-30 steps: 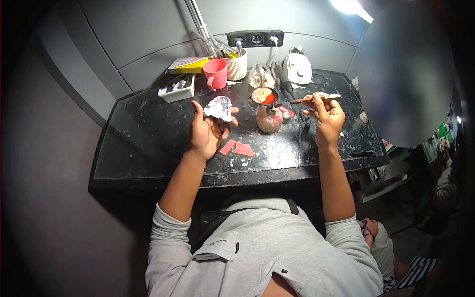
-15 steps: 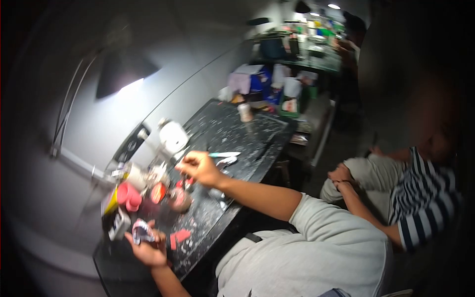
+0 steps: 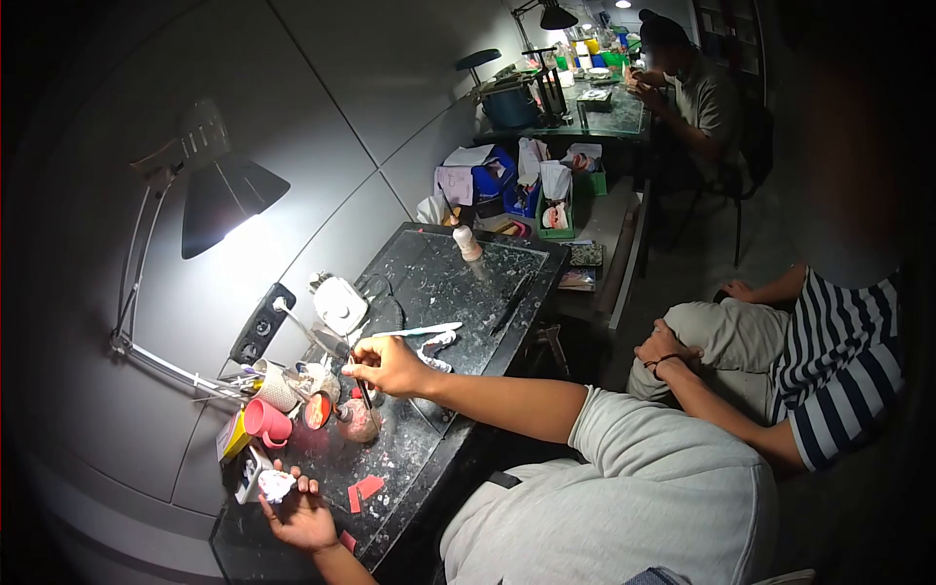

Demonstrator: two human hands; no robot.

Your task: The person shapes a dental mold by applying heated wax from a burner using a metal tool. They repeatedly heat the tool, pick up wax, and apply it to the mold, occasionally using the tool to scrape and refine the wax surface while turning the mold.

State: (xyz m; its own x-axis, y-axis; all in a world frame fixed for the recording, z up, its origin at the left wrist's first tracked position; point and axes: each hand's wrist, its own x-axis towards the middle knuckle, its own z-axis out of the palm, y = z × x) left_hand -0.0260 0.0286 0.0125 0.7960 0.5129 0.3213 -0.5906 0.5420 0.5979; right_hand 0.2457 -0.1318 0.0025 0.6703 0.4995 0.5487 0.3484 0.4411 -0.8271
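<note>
My left hand [image 3: 304, 517] is at the lower left of the dark bench, palm up, its fingers round a small white dental model [image 3: 277, 485]. My right hand [image 3: 390, 367] pinches a dark thin tool [image 3: 361, 382] above a round pinkish burner jar [image 3: 359, 421]. Just behind that hand lie a white-blue stick [image 3: 419, 331] and a pale horseshoe-shaped piece [image 3: 439, 349]. Pink wax pieces [image 3: 367, 487] rest on the bench between my hands.
A lamp [image 3: 229, 200] lights the bench [image 3: 409, 263]. Left are a pink cup [image 3: 266, 421], a tool holder [image 3: 278, 386] and a white device [image 3: 340, 304]; farther back, a bottle [image 3: 467, 243] and bins [image 3: 556, 200]. One person [image 3: 838, 370] sits at right, another [image 3: 707, 107] works behind.
The view has shifted and sharpened. The dark tool in my right hand now shows clearly, its end lower toward the burner jar. My left hand still holds the model.
</note>
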